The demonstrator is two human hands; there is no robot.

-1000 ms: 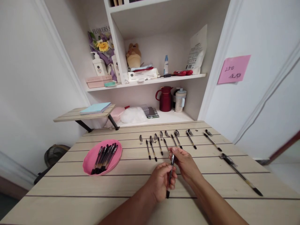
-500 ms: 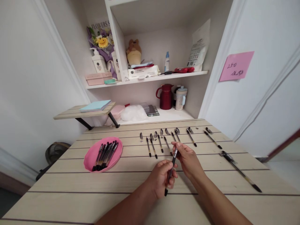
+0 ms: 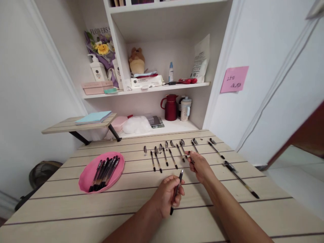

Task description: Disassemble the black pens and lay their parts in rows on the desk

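Note:
My left hand [image 3: 165,199] grips a black pen [image 3: 176,190] by its barrel, tilted with its bare tip pointing up and away. My right hand [image 3: 199,165] is stretched forward over the wooden table [image 3: 63,209], fingers pinched on a small pen cap [image 3: 191,159], close to the row of uncapped pens and loose caps [image 3: 172,153]. A pink plate [image 3: 86,175] at the left holds several capped black pens [image 3: 105,172].
Two more pens [image 3: 238,177] lie at the right of the table. Behind the table stand shelves with a dark red jug [image 3: 171,107], a mug, a plush toy and bottles. A small raised shelf [image 3: 76,123] carries notebooks. A pink note [image 3: 234,79] is stuck on the wall.
My right hand pulled the cap off the pen and moved it forward toward the row. My left hand kept the pen. The view shifted right.

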